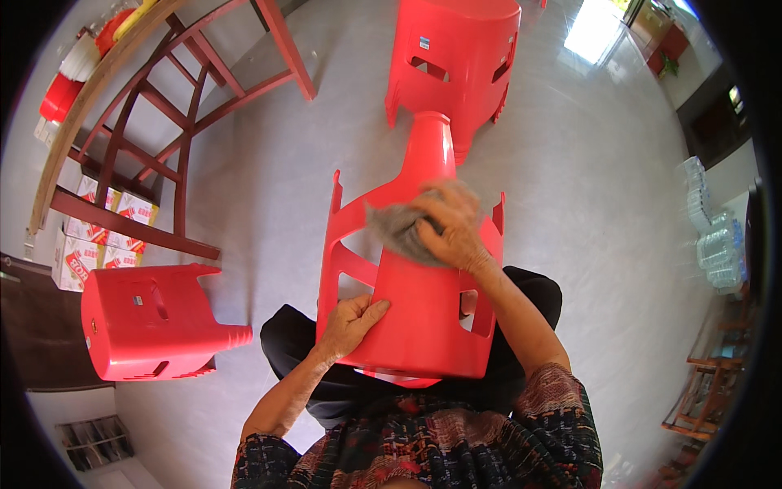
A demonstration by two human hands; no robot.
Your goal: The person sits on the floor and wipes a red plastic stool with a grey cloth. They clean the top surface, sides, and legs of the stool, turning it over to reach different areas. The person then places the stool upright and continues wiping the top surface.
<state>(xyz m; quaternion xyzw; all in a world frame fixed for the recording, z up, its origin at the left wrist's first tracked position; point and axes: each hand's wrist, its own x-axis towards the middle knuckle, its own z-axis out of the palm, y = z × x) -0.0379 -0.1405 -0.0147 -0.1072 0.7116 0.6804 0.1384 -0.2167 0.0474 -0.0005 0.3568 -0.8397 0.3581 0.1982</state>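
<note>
A red plastic stool (419, 306) lies on its side across my lap, one leg pointing away from me. My left hand (353, 324) grips its near left edge, thumb on top and fingers curled over the side. Pressed in my right hand (453, 224) is a grey cloth (395, 231), bunched against the upturned side of the stool near the base of that leg. The right hand's fingers are slightly blurred, and the cloth hides the part of the stool under it.
Another red stool (456, 49) stands just beyond mine, and a third red stool (155, 322) lies on its side at the left. Dark red wooden frames (183, 130) and printed cartons (81, 253) are at the far left. Packs of clear bottles (721, 248) stand along the right.
</note>
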